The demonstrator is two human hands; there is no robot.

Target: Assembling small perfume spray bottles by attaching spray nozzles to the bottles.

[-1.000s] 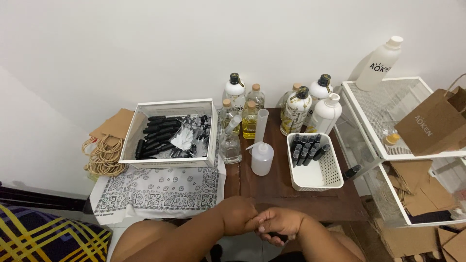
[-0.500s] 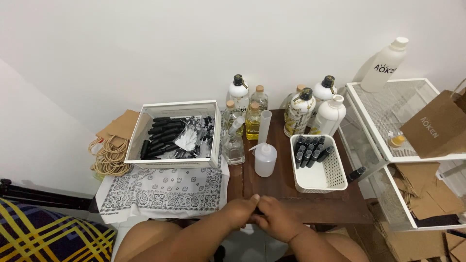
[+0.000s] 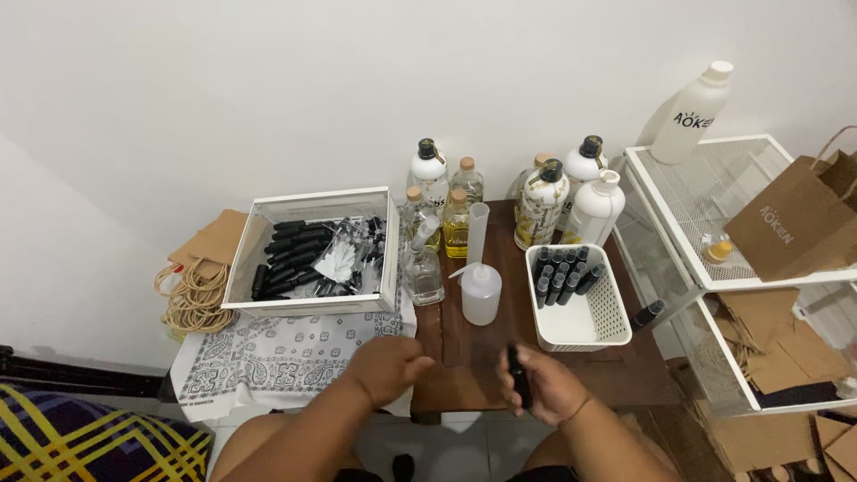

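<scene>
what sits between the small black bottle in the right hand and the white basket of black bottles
Nothing visible. The right hand holds the small black bottle just in front of the white basket, with only bare wooden table between them. The squeeze bottle stands off to the basket's left.

Two forearms are seen from the bottom edge, both bare, no sleeves in view. Left hand is shown w/ nothing worn on wrist or fingers, as far as can be made out. Right hand: a thin band or bracelet is seen at the wrist, colour hard to tell. Forearms are broad and rounded. Bare knees or thighs are glimpsed below them, w/ dark clothing just caught at the bottom edge.
</scene>
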